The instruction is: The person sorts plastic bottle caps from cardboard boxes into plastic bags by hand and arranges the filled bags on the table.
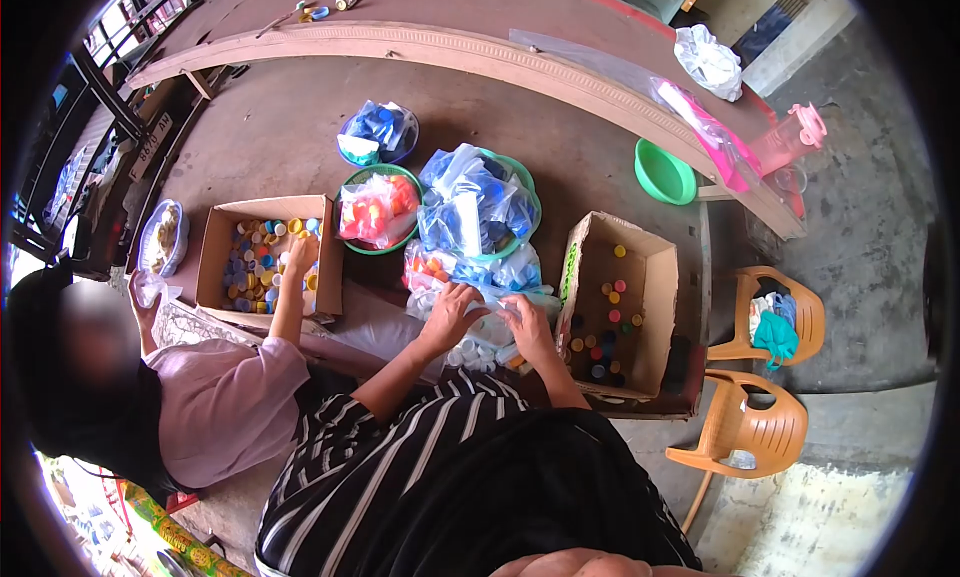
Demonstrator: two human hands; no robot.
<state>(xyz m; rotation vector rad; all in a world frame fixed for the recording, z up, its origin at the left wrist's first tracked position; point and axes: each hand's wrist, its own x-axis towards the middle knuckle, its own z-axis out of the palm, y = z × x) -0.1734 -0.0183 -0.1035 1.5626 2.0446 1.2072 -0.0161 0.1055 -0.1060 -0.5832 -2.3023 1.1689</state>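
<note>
My left hand and my right hand are side by side, fingers closed on the top of a clear plastic bag. White bottle caps show through the bag's lower part, near my lap. Just beyond my hands lie filled bags of blue caps and orange-red caps. Right of my right hand stands an open cardboard box with scattered yellow, pink and dark caps inside. Exactly how the fingers grip the bag's edge is too small to make out.
On my left, a person reaches into a cardboard box of mixed caps. Behind stand a basin of blue bags, a green basket of red bags and a smaller blue-filled bowl. A green bowl and plastic chairs are at right.
</note>
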